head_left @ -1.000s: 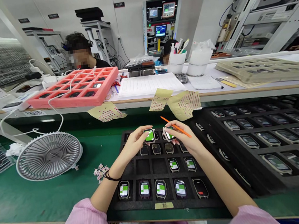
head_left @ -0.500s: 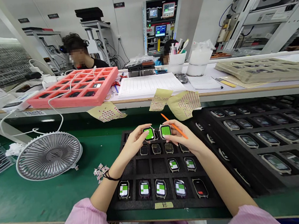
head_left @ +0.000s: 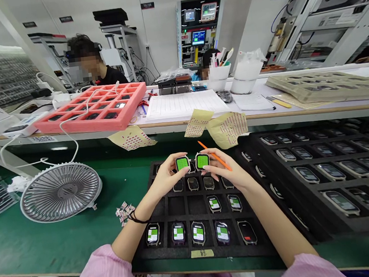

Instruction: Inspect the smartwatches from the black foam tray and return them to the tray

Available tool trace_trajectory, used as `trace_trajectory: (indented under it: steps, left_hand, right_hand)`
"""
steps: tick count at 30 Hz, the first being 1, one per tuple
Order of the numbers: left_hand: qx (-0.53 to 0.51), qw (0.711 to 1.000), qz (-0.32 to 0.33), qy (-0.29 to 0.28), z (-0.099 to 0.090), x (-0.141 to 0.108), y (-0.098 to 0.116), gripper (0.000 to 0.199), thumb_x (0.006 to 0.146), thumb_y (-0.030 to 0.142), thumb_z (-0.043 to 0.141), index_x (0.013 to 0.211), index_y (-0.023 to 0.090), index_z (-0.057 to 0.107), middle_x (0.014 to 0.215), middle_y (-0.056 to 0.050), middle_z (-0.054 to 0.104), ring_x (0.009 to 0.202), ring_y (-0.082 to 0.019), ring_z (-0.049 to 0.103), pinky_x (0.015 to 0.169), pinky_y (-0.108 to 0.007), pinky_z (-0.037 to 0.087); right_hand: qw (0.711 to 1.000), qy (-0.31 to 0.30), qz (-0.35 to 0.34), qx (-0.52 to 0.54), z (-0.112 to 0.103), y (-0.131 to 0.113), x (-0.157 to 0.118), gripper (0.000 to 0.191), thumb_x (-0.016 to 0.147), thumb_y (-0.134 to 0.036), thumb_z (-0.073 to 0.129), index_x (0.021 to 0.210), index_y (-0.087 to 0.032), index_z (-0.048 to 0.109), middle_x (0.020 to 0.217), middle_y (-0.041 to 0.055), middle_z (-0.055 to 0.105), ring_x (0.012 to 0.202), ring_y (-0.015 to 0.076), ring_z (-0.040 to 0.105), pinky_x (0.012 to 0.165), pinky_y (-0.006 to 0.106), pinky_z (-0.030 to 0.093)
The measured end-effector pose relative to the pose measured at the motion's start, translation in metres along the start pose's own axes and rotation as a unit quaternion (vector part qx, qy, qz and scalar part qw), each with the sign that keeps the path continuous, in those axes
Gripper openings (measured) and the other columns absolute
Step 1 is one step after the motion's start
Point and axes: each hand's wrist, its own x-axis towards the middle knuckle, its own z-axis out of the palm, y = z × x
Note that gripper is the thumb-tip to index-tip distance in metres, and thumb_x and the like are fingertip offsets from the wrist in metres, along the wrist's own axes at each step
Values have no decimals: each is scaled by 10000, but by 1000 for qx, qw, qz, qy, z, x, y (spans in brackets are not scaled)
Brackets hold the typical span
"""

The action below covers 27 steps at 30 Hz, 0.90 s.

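Together over black foam tray (head_left: 171,254), L watch (head_left: 182,164) & R watch (head_left: 202,161) show lit green screens, just apart.
L hand (head_left: 168,173) pinches L watch btwn thumb & fingers; R hand (head_left: 229,169) grips R watch likewise, w/ orange pen (head_left: 215,155) also held. Below, other watches (head_left: 198,233) sit in tray slots, several lit green-and-white; near row's R-end watch (head_left: 247,231) is dark w/ red patch. Grey fan (head_left: 60,192) stands on green surface (head_left: 82,239), L of tray.

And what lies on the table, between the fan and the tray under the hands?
A small pile of scraps lies there, seen in the head view.
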Motion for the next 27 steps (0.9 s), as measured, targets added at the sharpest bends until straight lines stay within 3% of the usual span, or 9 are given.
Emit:
trace_trajectory:
  steps: [5, 7, 11, 14, 17, 20, 23, 27]
  left_hand:
    - [-32, 999, -43, 1, -1, 1, 1, 474, 869, 493, 562, 1240, 198, 565, 1028, -66, 646, 753, -122, 589, 536, -190, 423]
    - [-41, 998, -45, -2, -1, 1, 1, 484, 874, 494, 553, 1258, 199, 552, 1025, -63, 642, 731, -111, 578, 504, -181, 394]
    - [-24, 999, -4, -24, -1, 0, -3, 582, 800, 368, 687, 1312, 195, 470, 1182, -93, 601, 967, -169, 591, 645, -198, 468]
    - [29, 999, 19, -42, 1, -3, -3, 616, 775, 284, 715, 1320, 200, 440, 1181, -100, 595, 916, -167, 604, 613, -205, 466]
    - [112, 990, 71, -41, 4, -7, 1, 463, 810, 257, 675, 1236, 188, 506, 1134, -98, 617, 860, -167, 614, 656, -247, 496]
    - [222, 963, 148, -37, 7, -8, 3, 374, 806, 250, 681, 1159, 201, 570, 1136, -102, 609, 1006, -232, 591, 789, -327, 517]
    - [309, 929, 200, -29, 9, -5, -4, 421, 785, 200, 689, 1190, 218, 576, 1180, -108, 583, 1124, -268, 541, 940, -420, 480]
    - [378, 897, 226, -27, 10, -2, -15, 478, 755, 85, 630, 1214, 196, 564, 1228, -120, 599, 1130, -275, 553, 949, -442, 473]
  right_hand:
    - [1000, 20, -5, 3, 0, 1, 2, 421, 766, -335, 746, 1123, -237, 546, 1003, 55, 621, 716, 161, 661, 418, 206, 420]
    - [1000, 27, -3, 5, 0, 1, 2, 416, 767, -352, 743, 1114, -229, 551, 970, 51, 621, 690, 155, 656, 413, 207, 417]
    - [999, 42, 9, 8, 1, 0, 2, 354, 817, -405, 689, 1101, -226, 577, 985, 56, 623, 670, 148, 655, 411, 211, 418]
    - [999, 45, 15, -1, 3, 2, 2, 323, 843, -428, 658, 1095, -235, 598, 983, 56, 620, 676, 155, 659, 415, 218, 425]
    - [998, 46, 26, -21, 8, 7, 3, 309, 866, -451, 621, 1089, -238, 625, 923, 44, 620, 640, 138, 632, 417, 219, 421]
    - [998, 45, 42, -31, 14, 11, 3, 315, 878, -464, 591, 1083, -232, 650, 882, 45, 628, 629, 133, 598, 413, 218, 412]
    - [996, 47, 44, -63, 19, 14, 0, 348, 888, -481, 565, 1126, -242, 648, 852, 39, 638, 582, 131, 576, 417, 234, 419]
    - [986, 51, 31, -154, 24, 11, -7, 386, 897, -477, 560, 1232, -287, 599, 874, 7, 653, 465, 92, 506, 487, 274, 468]
